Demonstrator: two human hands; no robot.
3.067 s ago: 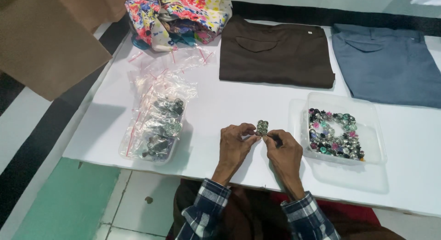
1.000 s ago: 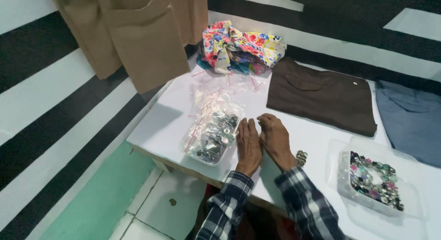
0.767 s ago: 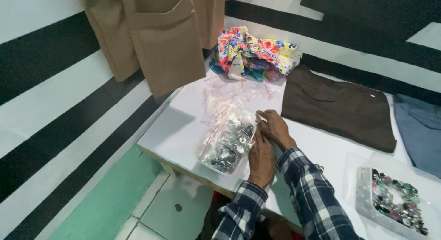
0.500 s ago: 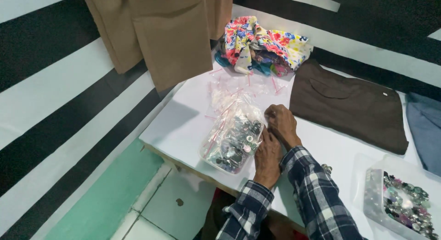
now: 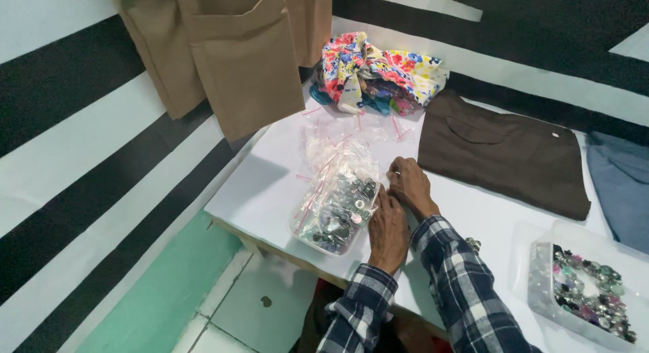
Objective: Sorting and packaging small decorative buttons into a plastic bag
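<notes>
Head view, left to right. A tan garment [image 5: 236,56] hangs beside the white worktop [image 5: 263,184]. A clear tray of small metal pieces [image 5: 334,214], with plastic bags [image 5: 334,157] heaped over it, sits near the worktop's front edge. The left hand [image 5: 387,230] lies flat, fingers loose, touching the tray's side; the right hand [image 5: 409,184], fingers curled and grasping nothing visible, rests just beside it. Behind lie floral cloth [image 5: 378,69] and a brown shirt [image 5: 503,150]; a box of coloured beads [image 5: 588,292] stands at far right.
</notes>
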